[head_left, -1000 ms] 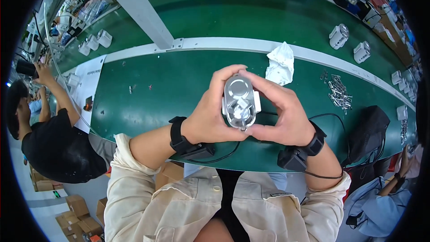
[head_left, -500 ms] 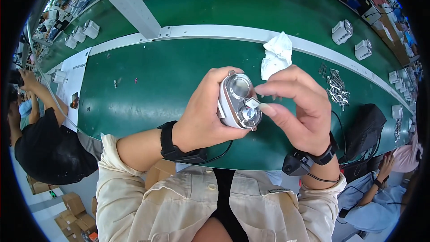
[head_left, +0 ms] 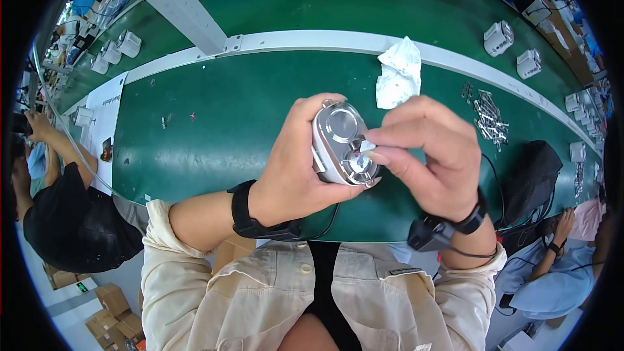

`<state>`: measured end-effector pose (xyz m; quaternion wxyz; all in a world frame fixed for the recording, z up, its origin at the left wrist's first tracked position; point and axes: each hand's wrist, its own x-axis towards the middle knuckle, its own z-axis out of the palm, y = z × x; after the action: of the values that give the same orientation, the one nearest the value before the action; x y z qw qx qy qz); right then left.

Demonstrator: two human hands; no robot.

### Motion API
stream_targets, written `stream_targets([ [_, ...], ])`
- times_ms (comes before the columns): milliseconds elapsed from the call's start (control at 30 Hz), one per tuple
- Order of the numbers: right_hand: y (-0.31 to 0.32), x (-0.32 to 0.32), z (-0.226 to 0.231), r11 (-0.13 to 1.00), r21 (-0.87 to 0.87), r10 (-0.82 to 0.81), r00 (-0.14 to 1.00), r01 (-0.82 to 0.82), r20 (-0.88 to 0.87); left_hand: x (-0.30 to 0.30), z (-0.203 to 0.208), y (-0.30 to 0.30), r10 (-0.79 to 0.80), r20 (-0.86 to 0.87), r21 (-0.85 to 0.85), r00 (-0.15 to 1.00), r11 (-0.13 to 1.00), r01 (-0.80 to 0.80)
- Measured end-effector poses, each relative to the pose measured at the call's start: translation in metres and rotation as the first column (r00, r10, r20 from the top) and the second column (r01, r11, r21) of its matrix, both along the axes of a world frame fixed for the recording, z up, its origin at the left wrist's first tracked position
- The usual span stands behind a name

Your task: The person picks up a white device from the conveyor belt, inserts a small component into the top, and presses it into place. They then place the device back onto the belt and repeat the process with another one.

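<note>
Holding a white, oval-topped housing with a shiny chrome face (head_left: pixel 340 142) in the bare left hand (head_left: pixel 289 159), apparently above the flat green worktable (head_left: pixel 214 130), and clamping fingers and thumb around its sides, probably for steadying it while leaving the face accessible. Poising the bare right hand (head_left: pixel 437 162) at that face, with thumb and forefinger nearly together about a small, whitish, squarish tab (head_left: pixel 368 146), presumably for fine control; not being able to tell firm pinching from light touching. Leaving a crumpled white paper sheet (head_left: pixel 399 75) and a loose heap of slender silver metal pieces (head_left: pixel 491 120) beyond, seemingly within easy reach. Losing the housing's underside from view, and part of its lower round fitting behind the right fingertips.
</note>
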<state>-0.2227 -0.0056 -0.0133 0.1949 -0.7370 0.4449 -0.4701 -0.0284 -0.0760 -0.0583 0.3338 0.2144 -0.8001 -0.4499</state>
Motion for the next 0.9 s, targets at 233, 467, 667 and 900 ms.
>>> stream_targets([
  [233,0.003,0.03,-0.017,0.957,-0.161,-0.22,0.966,0.241,0.134,-0.001,-0.003,0.001,0.2,-0.07,-0.123,0.977,0.97,-0.208],
  [467,0.001,0.03,-0.013,0.972,-0.133,-0.173,0.972,0.194,0.158,-0.001,-0.004,0.001,0.248,-0.135,-0.188,0.959,0.944,-0.271],
  [667,0.002,0.025,-0.025,0.984,0.041,-0.177,0.955,0.172,0.24,0.001,0.005,0.001,0.219,-0.144,-0.157,0.965,0.958,-0.241],
  [900,-0.008,0.028,-0.041,0.934,0.178,0.041,0.588,-0.31,0.808,0.005,-0.001,-0.006,0.238,-0.138,-0.414,0.961,0.868,-0.275],
])
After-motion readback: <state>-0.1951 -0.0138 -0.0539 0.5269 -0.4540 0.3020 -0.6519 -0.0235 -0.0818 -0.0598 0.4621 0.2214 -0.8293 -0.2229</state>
